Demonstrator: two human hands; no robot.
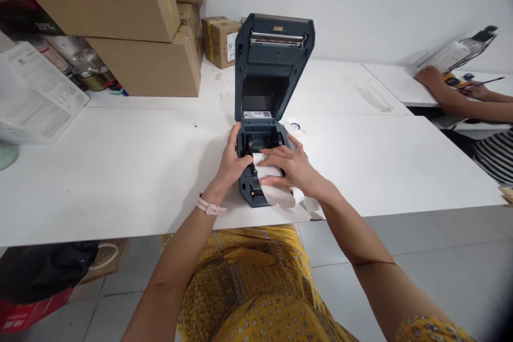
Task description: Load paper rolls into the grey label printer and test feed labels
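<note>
A dark grey label printer (276, 75) sits on the white table near its front edge, with its lid tilted up and back. My left hand (231, 163) grips the printer's left side, its thumb reaching inside by the black roll holder and its other fingers along the outer wall. My right hand (294, 168) is over the inside of the printer, with fingers and thumb on the white label paper (276, 195). A loose end of the paper curls out over the front right of the printer. My right palm hides part of the interior.
Cardboard boxes (148, 64) are stacked at the back left, with a small taped carton (220, 40) beside them. A clear plastic box (36, 91) stands at far left. Behind the printer's right side lies a white roll (294, 127). At right, another person's hand (475, 91) holds a pen.
</note>
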